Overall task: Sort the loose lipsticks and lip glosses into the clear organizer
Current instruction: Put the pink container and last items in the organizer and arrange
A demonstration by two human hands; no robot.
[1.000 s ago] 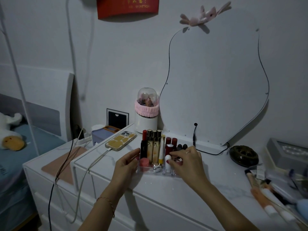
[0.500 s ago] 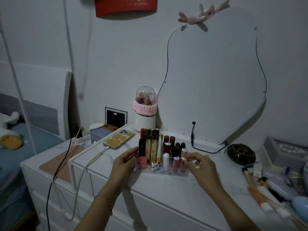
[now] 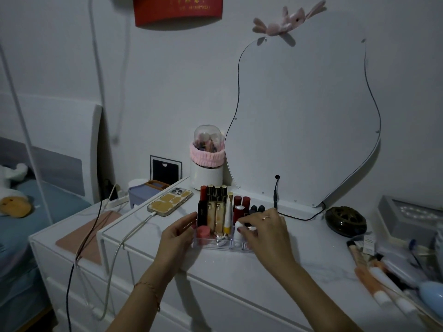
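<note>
Since half a second ago, the right hand has swung back from the organizer's right end to over its front right compartments, hiding the tubes that showed there. Its fingers curl down among the lipsticks beside a white tube; whether they grip anything there cannot be told. A ring sits on one finger. The left hand stays at the left end of the clear organizer, fingers nearly straight against its side wall, thumb near the front edge, holding nothing.

Inside the organizer, the lipsticks and glosses stand upright in rows: a black tube and gold-capped ones at the back left, dark red ones in the middle, a pink round cap at the front left. It rests on the white dresser, in front of the wavy mirror.

A phone lies just left of the organizer with a cable plugged in. A dark round dish sits well to the right, and more tubes and brushes lie heaped at the far right edge.
</note>
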